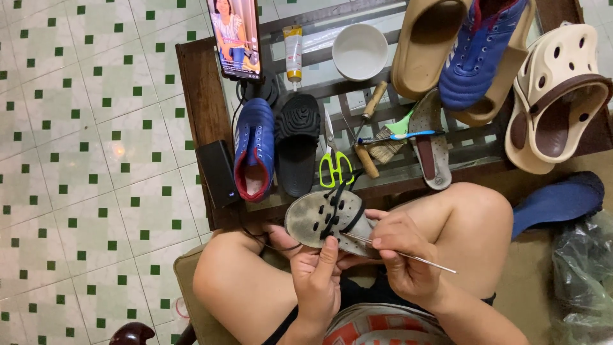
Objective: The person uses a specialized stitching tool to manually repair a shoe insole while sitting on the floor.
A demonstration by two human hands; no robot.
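My left hand [316,278] grips the lower edge of a worn grey shoe sole [313,220] with black studs, thumb pressed up against it. My right hand [405,255] pinches a long thin metal needle [415,255] whose point rests on the sole's right edge. A black thread [271,243] hangs from the sole's left side. The sole sits just above my bare knees [472,211], close to the table's front edge.
A glass-topped wooden table [198,96] carries a phone [241,38], glue tube [293,51], white bowl [359,51], blue shoe [254,150], black sandal [297,147], green scissors [334,163], brush [386,144], insole [431,144], tan slides [428,41] and a clog [555,96]. Tiled floor [83,160] lies left.
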